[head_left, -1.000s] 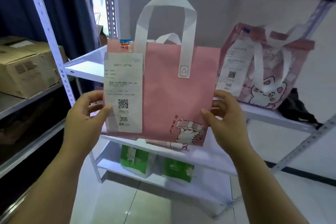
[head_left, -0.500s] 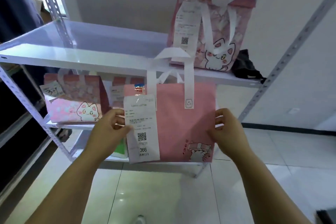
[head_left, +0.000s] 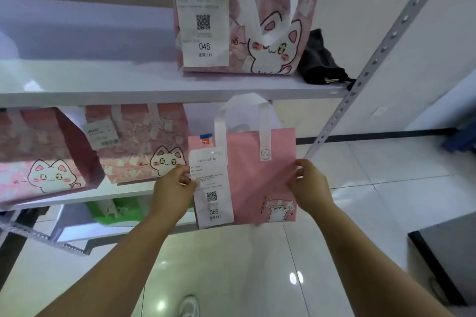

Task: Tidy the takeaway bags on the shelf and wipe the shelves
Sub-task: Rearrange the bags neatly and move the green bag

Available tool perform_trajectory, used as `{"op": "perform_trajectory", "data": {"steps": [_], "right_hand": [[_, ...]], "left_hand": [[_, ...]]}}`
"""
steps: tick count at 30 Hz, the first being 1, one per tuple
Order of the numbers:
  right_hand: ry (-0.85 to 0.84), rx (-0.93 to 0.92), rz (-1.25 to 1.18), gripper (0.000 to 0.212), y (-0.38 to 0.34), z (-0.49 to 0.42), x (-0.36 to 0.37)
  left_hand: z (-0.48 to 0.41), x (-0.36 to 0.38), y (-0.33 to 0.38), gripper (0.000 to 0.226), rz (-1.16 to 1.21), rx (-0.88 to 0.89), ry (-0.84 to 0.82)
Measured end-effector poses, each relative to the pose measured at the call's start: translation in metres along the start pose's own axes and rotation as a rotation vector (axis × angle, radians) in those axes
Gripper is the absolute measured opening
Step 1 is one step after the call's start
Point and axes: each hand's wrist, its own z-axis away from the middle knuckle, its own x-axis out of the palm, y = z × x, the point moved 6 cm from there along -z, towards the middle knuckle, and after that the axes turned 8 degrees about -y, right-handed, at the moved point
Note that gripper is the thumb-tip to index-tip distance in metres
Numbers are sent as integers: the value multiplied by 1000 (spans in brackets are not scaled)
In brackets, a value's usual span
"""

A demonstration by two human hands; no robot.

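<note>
Pink bag [head_left: 260, 177]: held upright at the right end of the rack, below the upper shelf [head_left: 103, 85] and just right of the cat-print bags on the middle shelf [head_left: 123, 192]; its two white handles stand up towards the underside of the upper shelf. Whether its bottom rests on anything cannot be told.
Receipt [head_left: 212, 188]: fixed to the left part of the pink bag's front, number 366 near its foot.
Left hand [head_left: 172, 193]: at the bag's left edge, fingers [head_left: 186, 180] pinching the edge and the receipt's side.
Right hand [head_left: 309, 185]: at the bag's right edge, fingers [head_left: 298, 166] curled round the edge, grasping it.
Upper shelf: a cat bag [head_left: 270, 33] with a receipt marked 046 stands at the right; a black cloth [head_left: 319, 62] lies just right of it, by the upright [head_left: 381, 51].
Middle shelf: two pink cat-print bags, one at the far left [head_left: 43, 157], the second [head_left: 144, 144] beside it, close to the left hand.
Lower shelf: a green bag [head_left: 113, 210], partly hidden behind the left forearm.
Floor [head_left: 231, 265]: pale glossy tiles; a shoe [head_left: 189, 306] shows at the near edge, a dark-edged box [head_left: 443, 260] at the right.
</note>
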Motion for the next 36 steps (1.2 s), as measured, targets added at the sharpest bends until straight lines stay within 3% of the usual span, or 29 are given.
{"op": "perform_trajectory", "data": {"steps": [7, 13, 17, 27, 29, 36], "right_hand": [[-10, -42, 25, 33, -9, -57, 11], [-57, -208, 67, 43, -5, -97, 23], [-142, -210, 78, 55, 5, -116, 38], [-183, -292, -137, 80, 9, -138, 50], [-181, -266, -115, 80, 13, -139, 51], [-33, -140, -11, 47, 23, -113, 46]], "left_hand": [[-59, 25, 2, 16, 26, -14, -69], [-99, 43, -4, 27, 26, -36, -132], [-113, 53, -12, 33, 34, -33, -155], [-135, 66, -17, 41, 140, -13, -148], [-134, 67, -17, 44, 164, -3, -156], [-98, 59, -9, 39, 130, 49, -78]]}}
